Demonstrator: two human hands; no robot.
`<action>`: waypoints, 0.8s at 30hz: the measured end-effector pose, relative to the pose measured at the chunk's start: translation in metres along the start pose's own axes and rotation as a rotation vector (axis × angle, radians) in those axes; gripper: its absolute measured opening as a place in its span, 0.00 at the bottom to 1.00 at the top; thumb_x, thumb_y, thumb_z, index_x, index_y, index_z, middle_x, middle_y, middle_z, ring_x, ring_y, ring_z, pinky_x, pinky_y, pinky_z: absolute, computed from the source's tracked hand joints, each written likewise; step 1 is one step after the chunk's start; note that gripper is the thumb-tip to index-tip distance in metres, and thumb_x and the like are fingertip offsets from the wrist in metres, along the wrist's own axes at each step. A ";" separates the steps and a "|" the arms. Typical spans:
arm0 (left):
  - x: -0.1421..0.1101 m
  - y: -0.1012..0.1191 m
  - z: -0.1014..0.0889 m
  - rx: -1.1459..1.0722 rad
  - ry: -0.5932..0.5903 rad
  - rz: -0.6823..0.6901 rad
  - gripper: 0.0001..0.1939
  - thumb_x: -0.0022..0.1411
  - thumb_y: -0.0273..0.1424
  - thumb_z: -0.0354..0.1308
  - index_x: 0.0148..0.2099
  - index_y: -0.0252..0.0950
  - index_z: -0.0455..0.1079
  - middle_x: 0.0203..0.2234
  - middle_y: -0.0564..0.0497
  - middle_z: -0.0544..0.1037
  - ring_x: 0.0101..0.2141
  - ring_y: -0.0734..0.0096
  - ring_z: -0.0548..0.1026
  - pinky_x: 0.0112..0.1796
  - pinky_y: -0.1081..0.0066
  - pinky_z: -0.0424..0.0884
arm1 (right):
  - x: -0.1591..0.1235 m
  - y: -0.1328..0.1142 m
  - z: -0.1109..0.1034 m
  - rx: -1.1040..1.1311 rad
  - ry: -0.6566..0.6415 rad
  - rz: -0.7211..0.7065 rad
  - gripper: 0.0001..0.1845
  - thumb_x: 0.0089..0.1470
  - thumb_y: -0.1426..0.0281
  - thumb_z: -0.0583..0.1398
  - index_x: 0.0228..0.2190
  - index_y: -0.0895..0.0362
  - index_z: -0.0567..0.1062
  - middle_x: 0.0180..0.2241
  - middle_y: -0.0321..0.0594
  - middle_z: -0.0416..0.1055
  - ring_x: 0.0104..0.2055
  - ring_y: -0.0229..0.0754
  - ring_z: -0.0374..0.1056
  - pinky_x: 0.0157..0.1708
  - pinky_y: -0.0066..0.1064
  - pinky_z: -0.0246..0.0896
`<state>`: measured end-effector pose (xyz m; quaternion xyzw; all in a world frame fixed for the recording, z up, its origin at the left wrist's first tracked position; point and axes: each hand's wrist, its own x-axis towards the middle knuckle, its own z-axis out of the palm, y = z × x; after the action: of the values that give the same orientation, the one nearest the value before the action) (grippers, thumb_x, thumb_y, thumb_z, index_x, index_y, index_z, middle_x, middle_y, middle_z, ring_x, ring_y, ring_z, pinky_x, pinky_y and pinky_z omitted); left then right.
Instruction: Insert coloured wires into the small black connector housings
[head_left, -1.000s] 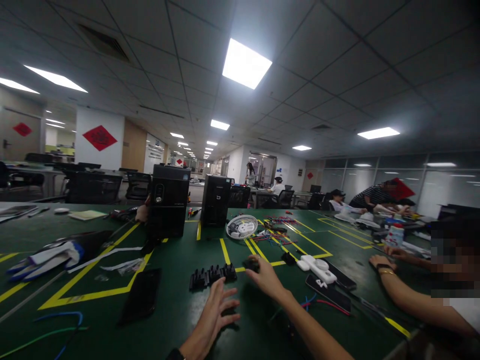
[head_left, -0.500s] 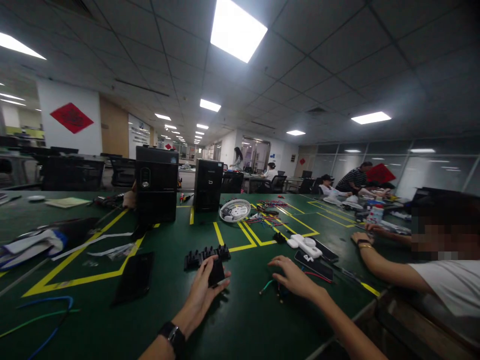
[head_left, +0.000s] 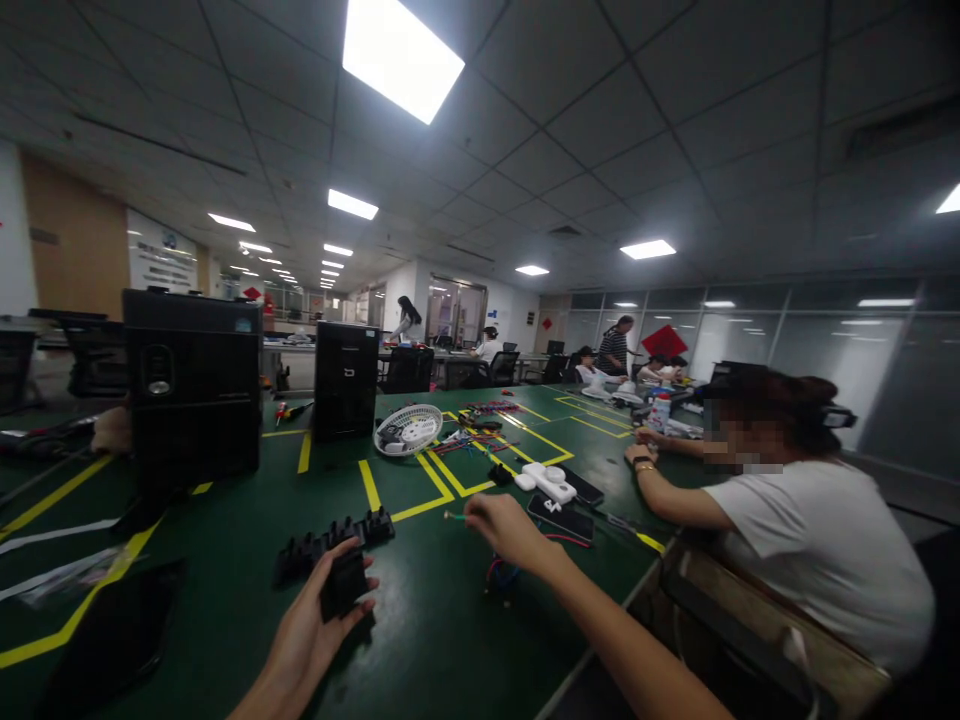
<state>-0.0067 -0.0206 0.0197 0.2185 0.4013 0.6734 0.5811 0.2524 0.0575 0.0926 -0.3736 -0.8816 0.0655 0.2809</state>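
My left hand (head_left: pixel 304 625) is wrapped round a small black block (head_left: pixel 344 583), its fingers at the sides. Just behind it on the green table lies a row of black plastic parts with upright posts (head_left: pixel 334 540). Above the table, my right hand (head_left: pixel 510 530) is closed in a pinch on a green wire (head_left: pixel 459 517), whose metal tip sticks out to the left. Beneath that hand lies a loose bunch of red and blue wires (head_left: pixel 501 572), partly hidden by it. The fine shape of the black block is too dark to make out.
Beyond my hands stand two black computer cases (head_left: pixel 193 390) and a white basket (head_left: pixel 409 431). Coloured wires (head_left: pixel 480 432) lie behind. A white device (head_left: pixel 550 482) and phones (head_left: pixel 561 518) are at right, near a seated co-worker (head_left: pixel 795 540). A dark flat panel (head_left: pixel 112 635) lies front left.
My view has turned right. My right hand has closed on the green wire and lifted it off the bunch. My left hand still holds the black block.
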 end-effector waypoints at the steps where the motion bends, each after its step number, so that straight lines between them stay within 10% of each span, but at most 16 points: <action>1: 0.000 0.001 0.000 0.001 0.006 0.004 0.17 0.63 0.34 0.50 0.53 0.38 0.66 0.39 0.43 0.75 0.32 0.61 0.78 0.31 0.61 0.75 | 0.008 -0.006 -0.004 0.056 0.076 0.018 0.06 0.56 0.70 0.56 0.34 0.58 0.74 0.27 0.36 0.73 0.29 0.37 0.67 0.31 0.25 0.57; 5: 0.005 0.003 -0.005 -0.031 0.052 0.047 0.16 0.62 0.35 0.51 0.51 0.39 0.68 0.36 0.46 0.75 0.33 0.62 0.77 0.32 0.61 0.75 | 0.039 -0.041 0.002 0.204 0.262 0.003 0.08 0.56 0.68 0.56 0.33 0.58 0.74 0.27 0.35 0.72 0.27 0.35 0.66 0.29 0.24 0.57; 14: 0.014 0.004 -0.012 -0.191 0.120 0.154 0.13 0.63 0.34 0.50 0.47 0.34 0.68 0.32 0.46 0.76 0.31 0.65 0.77 0.32 0.62 0.75 | 0.031 -0.095 0.108 0.307 0.146 -0.033 0.07 0.53 0.72 0.58 0.34 0.56 0.76 0.30 0.37 0.76 0.30 0.37 0.69 0.31 0.25 0.59; 24: 0.006 0.004 -0.003 -0.235 0.009 0.160 0.16 0.60 0.39 0.55 0.47 0.36 0.67 0.33 0.46 0.75 0.33 0.65 0.76 0.39 0.59 0.74 | 0.025 -0.092 0.107 0.298 0.160 -0.040 0.08 0.57 0.71 0.54 0.36 0.56 0.73 0.31 0.37 0.75 0.29 0.38 0.69 0.32 0.27 0.59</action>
<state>-0.0129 -0.0161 0.0198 0.1772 0.3037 0.7608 0.5455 0.1230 0.0195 0.0449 -0.3141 -0.8443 0.1598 0.4037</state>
